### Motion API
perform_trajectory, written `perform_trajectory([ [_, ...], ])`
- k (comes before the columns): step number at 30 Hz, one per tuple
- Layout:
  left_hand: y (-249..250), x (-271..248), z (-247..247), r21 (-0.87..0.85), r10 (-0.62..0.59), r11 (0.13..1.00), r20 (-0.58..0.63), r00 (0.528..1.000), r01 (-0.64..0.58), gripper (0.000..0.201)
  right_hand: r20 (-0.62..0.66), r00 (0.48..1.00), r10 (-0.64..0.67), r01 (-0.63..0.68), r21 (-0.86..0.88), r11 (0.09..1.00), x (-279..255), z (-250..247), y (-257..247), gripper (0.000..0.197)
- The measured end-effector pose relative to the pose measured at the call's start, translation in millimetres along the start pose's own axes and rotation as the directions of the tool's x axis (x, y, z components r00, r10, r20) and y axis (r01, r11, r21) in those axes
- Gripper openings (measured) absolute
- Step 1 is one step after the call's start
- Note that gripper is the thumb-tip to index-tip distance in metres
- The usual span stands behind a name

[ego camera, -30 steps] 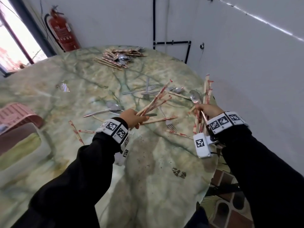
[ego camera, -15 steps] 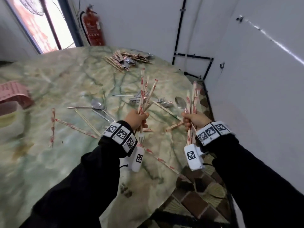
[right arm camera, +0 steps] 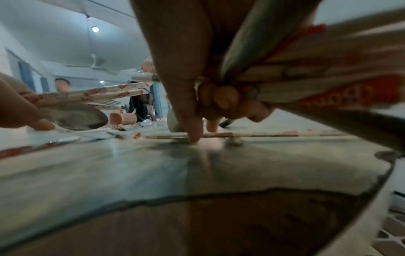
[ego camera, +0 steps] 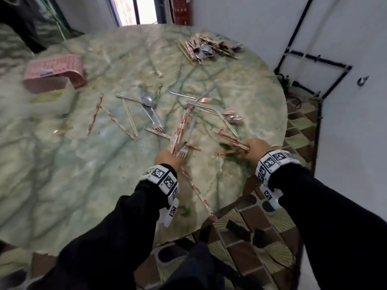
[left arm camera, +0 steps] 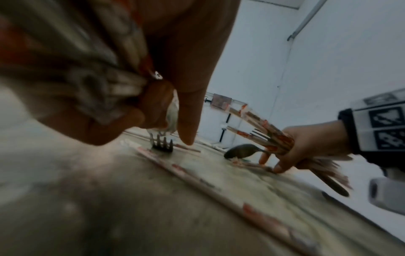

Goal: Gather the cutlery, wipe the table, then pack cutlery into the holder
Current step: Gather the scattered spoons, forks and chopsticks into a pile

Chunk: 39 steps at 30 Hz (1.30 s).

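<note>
A bundle (ego camera: 182, 130) of wrapped chopsticks, a fork and a spoon is gripped in the left hand (ego camera: 168, 159), fingers curled round it, index finger stretched down toward the table (ego camera: 73, 174). The fork tines (left arm camera: 162, 143) hang just above the tabletop in the left wrist view. A second bundle (left arm camera: 266, 133) of chopsticks, fork and spoon is clamped in the right hand (ego camera: 256, 148) near the table's right edge; its index finger (right arm camera: 192, 128) is pressed onto a loose chopstick (right arm camera: 263, 134) lying flat on the table. More loose cutlery is scattered mid-table: forks (ego camera: 225, 111), a spoon (ego camera: 146, 99), wrapped chopsticks (ego camera: 119, 122). A gathered pile (ego camera: 206, 49) is seen at the far side. A pink holder (ego camera: 54, 73) lies at far left, well apart from both hands. One chopstick (ego camera: 199, 191) lies between the wrists, reaching the near edge.
</note>
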<state>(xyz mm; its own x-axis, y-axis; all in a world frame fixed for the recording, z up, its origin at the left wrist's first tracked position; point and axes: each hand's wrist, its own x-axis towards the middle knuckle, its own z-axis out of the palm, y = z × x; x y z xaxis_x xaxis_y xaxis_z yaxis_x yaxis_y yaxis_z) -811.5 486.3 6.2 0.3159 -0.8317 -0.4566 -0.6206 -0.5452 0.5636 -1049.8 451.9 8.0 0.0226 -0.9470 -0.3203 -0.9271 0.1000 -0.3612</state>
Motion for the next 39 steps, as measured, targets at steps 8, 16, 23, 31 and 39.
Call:
perform_trajectory([
  [8,-2.5,-8.7,21.6,0.2,-0.017,0.98,0.054,0.998,0.006,0.044,0.083,0.994,-0.07,0.085,-0.197,0.977,22.3,-4.6,0.5,0.016],
  [16,5.6,7.2,7.5,0.233,-0.029,0.972,0.062,0.998,0.014,0.033,0.113,0.988,-0.101,0.124,-0.211,0.97,35.6,-9.9,-10.0,0.017],
  [23,10.0,30.4,-12.0,0.046,-0.012,0.999,0.062,0.998,0.009,0.034,0.078,0.988,-0.135,0.147,-0.184,0.972,47.7,-18.5,-26.4,0.017],
  [31,25.7,51.8,-28.7,-0.182,0.097,0.978,-0.023,0.995,-0.1,0.019,0.08,0.974,-0.212,0.221,-0.137,0.966,58.8,-27.6,-50.4,0.018],
  [39,43.4,60.6,-40.0,-0.316,0.243,0.927,0.103,0.964,-0.2,0.016,0.099,0.951,-0.292,0.298,-0.047,0.953,72.6,-35.3,-63.2,0.015],
])
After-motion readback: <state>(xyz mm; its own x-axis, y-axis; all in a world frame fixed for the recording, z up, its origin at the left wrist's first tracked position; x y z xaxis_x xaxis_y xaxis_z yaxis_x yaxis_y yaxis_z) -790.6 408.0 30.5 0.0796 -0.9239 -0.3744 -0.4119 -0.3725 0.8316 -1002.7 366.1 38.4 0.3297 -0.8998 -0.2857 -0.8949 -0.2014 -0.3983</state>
